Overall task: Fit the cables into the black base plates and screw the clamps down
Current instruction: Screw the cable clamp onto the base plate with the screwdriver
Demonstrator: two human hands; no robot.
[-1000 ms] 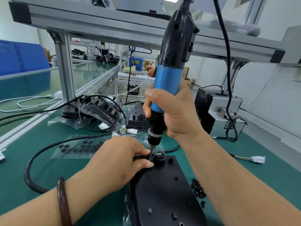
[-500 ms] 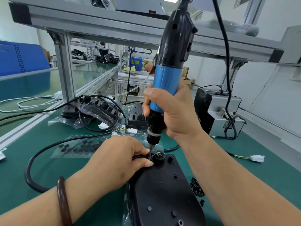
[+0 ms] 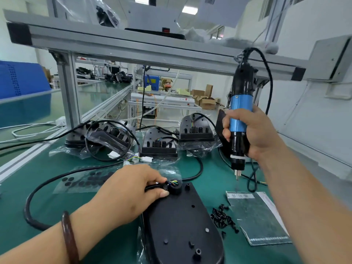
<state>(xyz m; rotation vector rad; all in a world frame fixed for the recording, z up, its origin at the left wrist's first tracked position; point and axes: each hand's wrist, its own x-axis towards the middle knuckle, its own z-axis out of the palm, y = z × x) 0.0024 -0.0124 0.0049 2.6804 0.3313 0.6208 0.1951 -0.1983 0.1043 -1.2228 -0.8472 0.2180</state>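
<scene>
One screwdriver (image 3: 240, 119) swung right — one base plate (image 3: 181, 221), one cable (image 3: 26, 207).

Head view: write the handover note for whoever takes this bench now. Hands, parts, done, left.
Left hand pinches the cable at the clamp on the far end of the near base plate.
Right hand grips the electric screwdriver upright, right of the plate, bit touching nothing.
Loose screws lie on the mat beside the plate.
Done: cable seated in the clamp; whether its screws are home cannot be told.
Left: check and finish this clamp, then the back plates.
</scene>
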